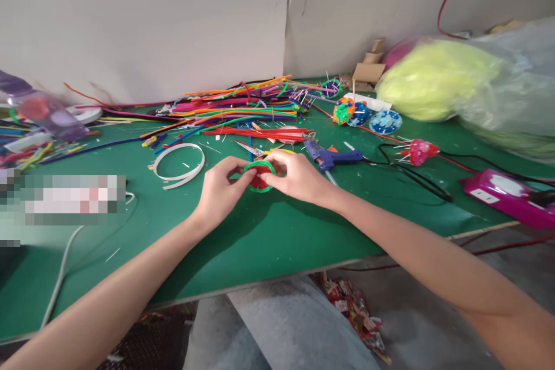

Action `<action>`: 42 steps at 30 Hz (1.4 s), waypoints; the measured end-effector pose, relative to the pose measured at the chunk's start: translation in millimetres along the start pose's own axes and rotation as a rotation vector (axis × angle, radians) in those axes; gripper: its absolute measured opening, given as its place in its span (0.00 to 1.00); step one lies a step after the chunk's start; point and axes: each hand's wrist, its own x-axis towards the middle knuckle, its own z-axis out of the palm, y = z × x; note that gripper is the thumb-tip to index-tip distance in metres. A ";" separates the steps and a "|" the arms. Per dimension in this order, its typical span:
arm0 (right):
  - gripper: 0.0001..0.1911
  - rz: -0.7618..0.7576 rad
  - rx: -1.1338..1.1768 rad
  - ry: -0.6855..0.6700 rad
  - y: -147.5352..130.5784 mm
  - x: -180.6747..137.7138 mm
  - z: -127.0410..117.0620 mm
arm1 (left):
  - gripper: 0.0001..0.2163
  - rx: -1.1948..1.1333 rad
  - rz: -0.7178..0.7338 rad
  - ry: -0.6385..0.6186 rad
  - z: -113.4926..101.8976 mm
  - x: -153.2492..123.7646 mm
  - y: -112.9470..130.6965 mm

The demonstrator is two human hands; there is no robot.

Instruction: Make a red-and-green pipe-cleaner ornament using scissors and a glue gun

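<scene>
Bare forearms (pixel 99 300) reach over the front edge of the green tabletop (pixel 277 243); back from the middle of that edge, the left hand (pixel 223 188) and right hand (pixel 297 176) are both clamped on a green-rimmed red disc (pixel 259 181), thumbs against its red face; scissors (pixel 250 149) lie just behind it, partly hidden by the right hand; a blue glue gun (pixel 332 157) lies to their right, a coiled white strip (pixel 173 179) near the left hand; coloured stems (pixel 243 110) heap towards the back edge; a plastic bag (pixel 437 78) fills the back right corner.
</scene>
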 end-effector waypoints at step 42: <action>0.06 -0.229 -0.014 0.085 4.2 1.5 -6.5 | 0.14 0.217 -0.013 -0.202 -3.3 -2.6 5.3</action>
